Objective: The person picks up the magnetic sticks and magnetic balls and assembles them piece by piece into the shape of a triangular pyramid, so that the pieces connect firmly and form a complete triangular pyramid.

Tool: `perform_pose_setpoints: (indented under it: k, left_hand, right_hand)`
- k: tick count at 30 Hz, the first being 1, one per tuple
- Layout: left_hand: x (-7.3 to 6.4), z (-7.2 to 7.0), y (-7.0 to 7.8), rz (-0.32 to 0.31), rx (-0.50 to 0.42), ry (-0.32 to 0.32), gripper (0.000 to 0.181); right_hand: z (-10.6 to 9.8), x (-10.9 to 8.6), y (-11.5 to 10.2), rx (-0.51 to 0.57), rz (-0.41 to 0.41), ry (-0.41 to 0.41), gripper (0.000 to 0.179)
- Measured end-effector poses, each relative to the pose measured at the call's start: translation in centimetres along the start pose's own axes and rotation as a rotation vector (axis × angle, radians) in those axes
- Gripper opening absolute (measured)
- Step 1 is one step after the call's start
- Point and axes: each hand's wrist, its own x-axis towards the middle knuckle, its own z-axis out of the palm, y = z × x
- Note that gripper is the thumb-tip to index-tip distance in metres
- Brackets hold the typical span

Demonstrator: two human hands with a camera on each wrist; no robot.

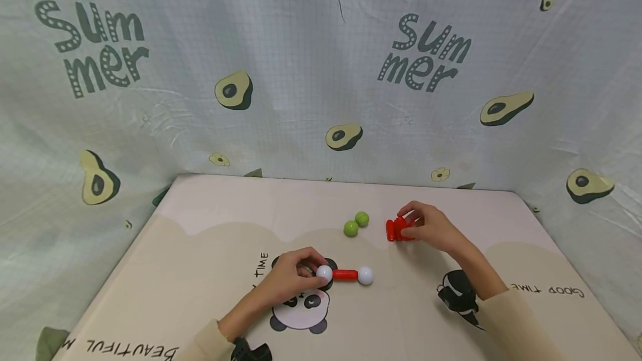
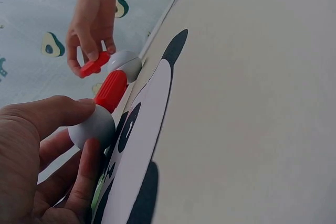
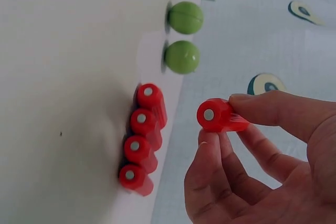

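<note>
My left hand (image 1: 291, 273) pinches a white ball (image 2: 93, 128) between thumb and fingers. That ball sits on one end of a red magnetic rod (image 1: 345, 275), and a second white ball (image 1: 365, 276) caps the other end, dumbbell-like, low over the printed panda. Farther back on the right, my right hand (image 1: 430, 228) grips another red magnetic rod (image 3: 216, 116) by thumb and fingertips, its round metal end showing. In the right wrist view this rod is held apart from a row of several red rods (image 3: 139, 149) lying side by side on the table.
Two green balls (image 1: 351, 228) lie left of the red rods, near the back of the table. The pale tabletop (image 1: 210, 272) carries printed pandas and lettering. Behind it rises a curtain (image 1: 291, 60) printed with avocados. A dark wrist strap (image 1: 251, 350) shows at the left sleeve.
</note>
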Motion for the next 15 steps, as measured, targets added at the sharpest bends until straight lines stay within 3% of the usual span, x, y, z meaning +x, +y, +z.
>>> perform_pose_setpoints:
  k: [8, 15]
  left_hand:
    - [0.0, 0.0, 0.1, 0.004, 0.001, 0.01, 0.028]
    - [-0.1, 0.1, 0.1, 0.011, -0.006, 0.005, 0.03]
  right_hand:
    - [1.2, -0.2, -1.2, -0.026, -0.084, -0.019, 0.035]
    - [2.4, -0.4, -2.0, -0.025, -0.11, -0.036, 0.035]
